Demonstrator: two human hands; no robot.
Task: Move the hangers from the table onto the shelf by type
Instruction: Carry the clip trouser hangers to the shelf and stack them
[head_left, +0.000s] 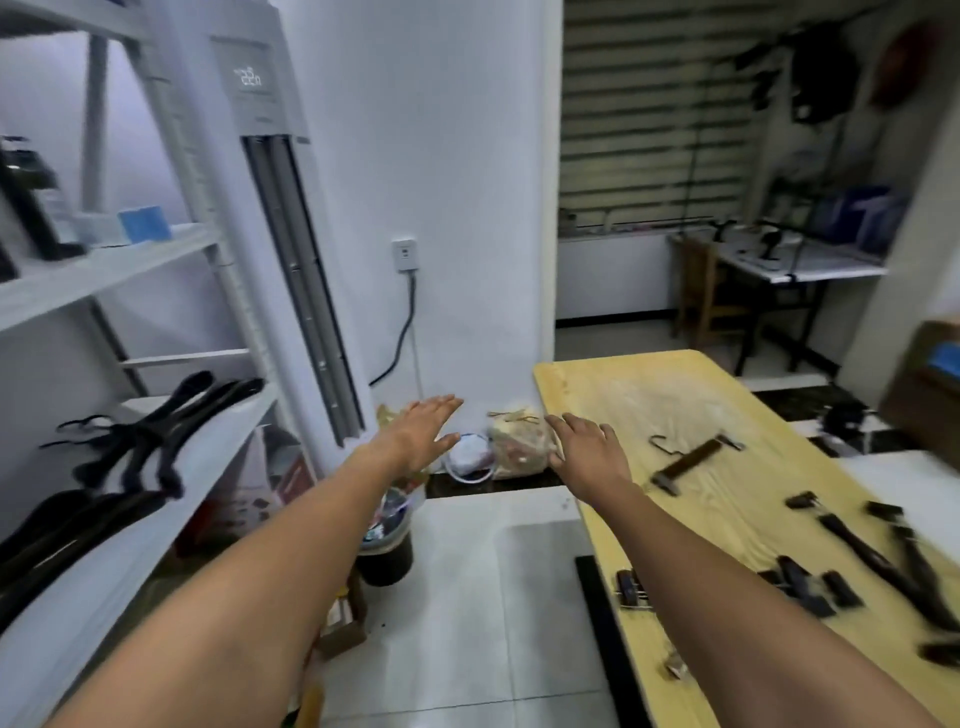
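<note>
Both arms reach forward over the floor gap between shelf and table. My left hand is flat, fingers straight, holding nothing. My right hand is spread, empty, above the table's near left corner. On the yellow wooden table lie a brown clip hanger with a metal hook and several dark clip hangers at the right. Black hangers lie in a pile on the white shelf at the left, with more dark hangers lower on the same board.
A tall white air conditioner stands beside the shelf. Plastic bags and a full bin sit on the floor between shelf and table. A blue box rests on the upper shelf. A desk stands in the back room.
</note>
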